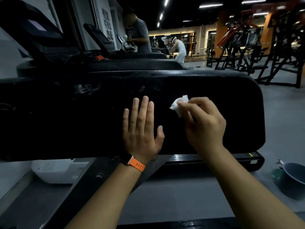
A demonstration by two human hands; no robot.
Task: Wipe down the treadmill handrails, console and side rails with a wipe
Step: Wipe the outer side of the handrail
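A wide black treadmill side panel with a handrail along its top (pixel 222 90) fills the middle of the head view. My left hand (pixel 142 129) lies flat against the panel with straight fingers; an orange watch strap is on its wrist. My right hand (pixel 203 123) pinches a small crumpled white wipe (pixel 179 104) and holds it against the panel, just right of my left hand. The treadmill console (pixel 38 30) with a dim screen rises at the upper left. Whitish smudges mark the panel above my left hand.
A dark basin (pixel 292 179) stands on the floor at the lower right. A white container (pixel 54 171) sits low on the left under the panel. More treadmills stretch behind, with two people by them. Weight machines (pixel 264 52) crowd the right background.
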